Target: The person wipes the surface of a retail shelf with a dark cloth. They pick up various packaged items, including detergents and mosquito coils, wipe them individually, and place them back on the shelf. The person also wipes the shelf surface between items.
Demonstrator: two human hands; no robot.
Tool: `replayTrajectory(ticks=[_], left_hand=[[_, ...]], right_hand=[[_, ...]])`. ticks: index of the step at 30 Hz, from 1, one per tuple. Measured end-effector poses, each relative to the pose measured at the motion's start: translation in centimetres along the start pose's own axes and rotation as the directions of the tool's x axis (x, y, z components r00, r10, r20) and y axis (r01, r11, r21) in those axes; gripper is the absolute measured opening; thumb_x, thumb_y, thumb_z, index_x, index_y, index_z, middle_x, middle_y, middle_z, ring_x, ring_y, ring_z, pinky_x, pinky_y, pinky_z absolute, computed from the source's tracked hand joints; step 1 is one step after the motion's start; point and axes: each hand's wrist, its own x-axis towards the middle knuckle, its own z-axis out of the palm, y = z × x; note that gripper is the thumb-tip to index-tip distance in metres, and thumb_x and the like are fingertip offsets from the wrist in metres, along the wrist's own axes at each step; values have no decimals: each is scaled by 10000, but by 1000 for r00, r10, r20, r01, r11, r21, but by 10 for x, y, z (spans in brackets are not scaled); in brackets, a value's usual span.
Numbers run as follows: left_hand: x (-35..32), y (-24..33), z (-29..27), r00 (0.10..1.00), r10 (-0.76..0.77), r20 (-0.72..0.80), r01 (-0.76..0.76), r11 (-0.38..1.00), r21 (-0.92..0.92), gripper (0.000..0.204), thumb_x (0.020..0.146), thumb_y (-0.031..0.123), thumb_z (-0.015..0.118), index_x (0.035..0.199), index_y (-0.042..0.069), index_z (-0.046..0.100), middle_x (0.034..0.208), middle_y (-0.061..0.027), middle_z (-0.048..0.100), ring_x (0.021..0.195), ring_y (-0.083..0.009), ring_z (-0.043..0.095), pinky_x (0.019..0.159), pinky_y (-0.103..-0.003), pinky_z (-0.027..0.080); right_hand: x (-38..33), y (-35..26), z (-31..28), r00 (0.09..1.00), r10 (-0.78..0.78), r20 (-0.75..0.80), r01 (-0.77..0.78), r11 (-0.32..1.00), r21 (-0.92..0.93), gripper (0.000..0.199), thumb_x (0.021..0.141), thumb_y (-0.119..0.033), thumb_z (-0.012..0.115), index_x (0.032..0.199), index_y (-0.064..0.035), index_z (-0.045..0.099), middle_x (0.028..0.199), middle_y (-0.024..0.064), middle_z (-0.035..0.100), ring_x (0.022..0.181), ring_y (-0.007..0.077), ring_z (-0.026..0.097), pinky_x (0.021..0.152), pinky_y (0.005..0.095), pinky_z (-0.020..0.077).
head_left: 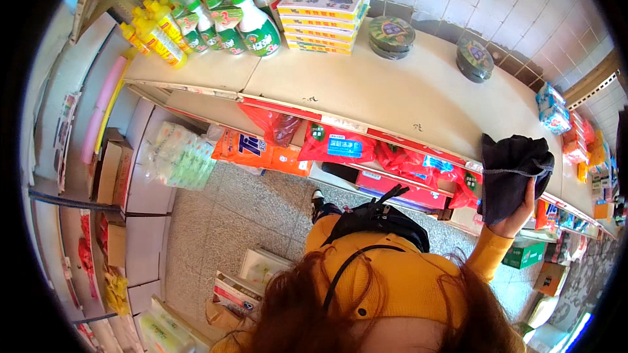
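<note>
My right hand (pixel 518 214) is closed on a dark cloth (pixel 509 183), bunched up, with a pale stitched seam along it. The cloth lies over the front edge of the upper shelf (pixel 418 101), toward its right end, and part of it hangs down in front. Behind it on the shelf sit two round dark green tins or packs, one (pixel 474 60) nearer the cloth and one (pixel 391 36) further left. My left hand does not show; hair and my yellow sleeve fill the lower middle.
Flat boxes (pixel 320 23) are stacked beside green-and-white spray bottles (pixel 255 26) and yellow bottles (pixel 160 39). Red detergent bags (pixel 340 144) fill the lower shelf. Colourful packs (pixel 553 108) stand at the right. A black waist bag (pixel 379 222) hangs at my front. Boxes (pixel 261 265) lie on the floor.
</note>
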Motion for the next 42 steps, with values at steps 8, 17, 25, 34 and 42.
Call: replayTrajectory(ticks=[8, 17, 25, 34, 42], left_hand=[[0, -10, 41, 1000, -12, -26, 10, 997, -78, 382, 877, 314, 472, 1065, -14, 529, 1056, -180, 575, 997, -314, 551, 865, -437, 446], [-2, -15, 58, 999, -4, -54, -3, 991, -137, 406, 878, 332, 467, 1096, -7, 518, 1066, -164, 572, 1005, -300, 544, 860, -429, 448], [3, -7, 69, 998, 6, -69, -18, 984, -175, 429, 878, 347, 463, 1123, -1, 507, 1074, -150, 569, 1013, -288, 538, 855, -423, 450], [21, 16, 56, 996, 81, -40, -90, 940, -328, 455, 879, 365, 458, 1155, 5, 495, 1084, -134, 566, 1021, -275, 531, 850, -415, 452], [-61, 270, -106, 654, 509, -559, -735, 601, -313, 398, 883, 315, 461, 1147, 23, 515, 1026, -87, 583, 938, -203, 557, 797, -331, 467]], right_hand=[[23, 16, -14, 1000, 5, -10, -5, 1000, -21, 433, 898, -264, 432, 1276, -52, 425, 1273, 138, 469, 1166, 306, 448, 1010, 460, 317], [18, 0, -28, 969, 130, 211, -126, 991, -34, 423, 905, -268, 425, 1268, -50, 437, 1269, 137, 474, 1160, 288, 459, 1013, 444, 321], [12, -24, -34, 981, 84, 177, -76, 996, -55, 402, 902, -259, 443, 1239, -42, 469, 1231, 129, 511, 1124, 283, 492, 989, 431, 356], [-5, -36, -19, 998, 31, 60, -30, 999, -30, 414, 907, -260, 429, 1261, -46, 442, 1247, 126, 498, 1131, 288, 484, 998, 432, 346], [-18, -34, -32, 993, -17, 114, 16, 1000, 14, 418, 905, -247, 425, 1271, -45, 430, 1260, 131, 484, 1160, 284, 458, 1017, 436, 315]])
